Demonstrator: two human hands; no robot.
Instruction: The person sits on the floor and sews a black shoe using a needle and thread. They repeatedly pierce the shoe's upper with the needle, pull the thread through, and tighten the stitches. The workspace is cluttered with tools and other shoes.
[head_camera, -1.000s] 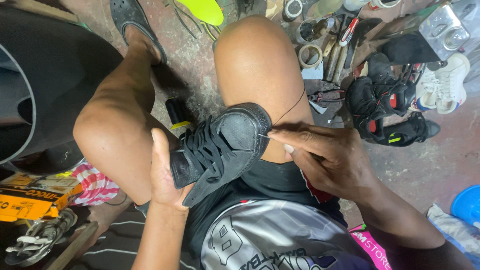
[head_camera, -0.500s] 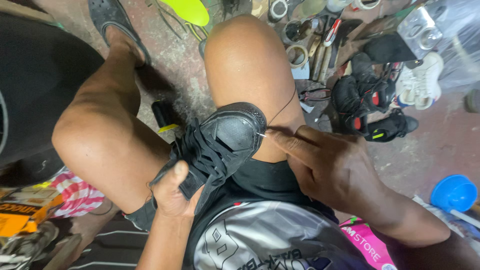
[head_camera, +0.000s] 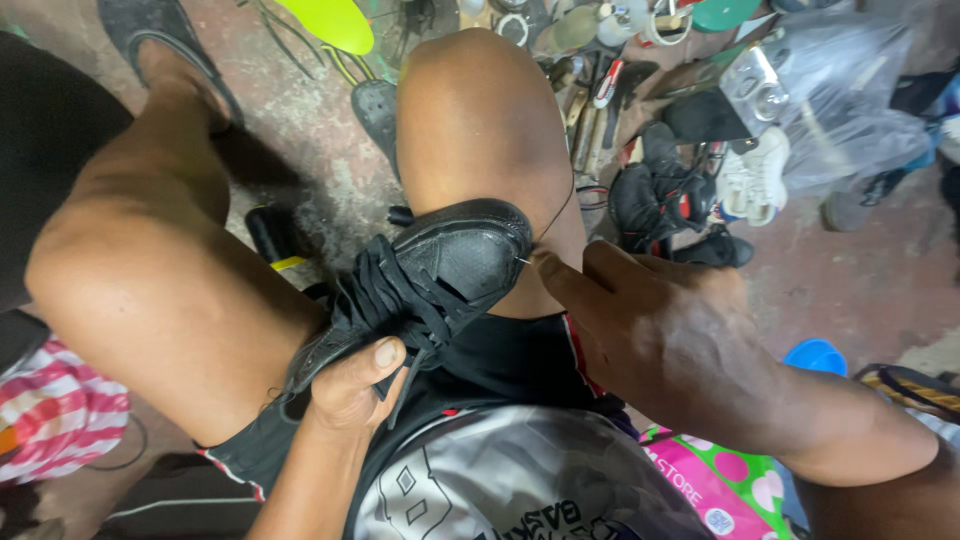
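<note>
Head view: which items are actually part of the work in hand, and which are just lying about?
In use:
- black lace-up shoe
- left hand, gripping it
- right hand, at the toe
- needle
- thread

Lying about:
- white sneaker
- yellow-green insole
- black-and-red shoes
- blue bowl

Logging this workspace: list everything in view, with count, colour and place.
shoe: one, black, laced, on the lap
needle: one, thin metal, at the shoe's toe
thread: one, dark, running up from the toe
insole: one, yellow-green, floor at top
white sneaker: one, floor at right
black shoes: a pile, floor beside the knee
blue bowl: one, floor at right
left hand: grips the shoe's heel end
right hand: fingertips at the needle
</note>
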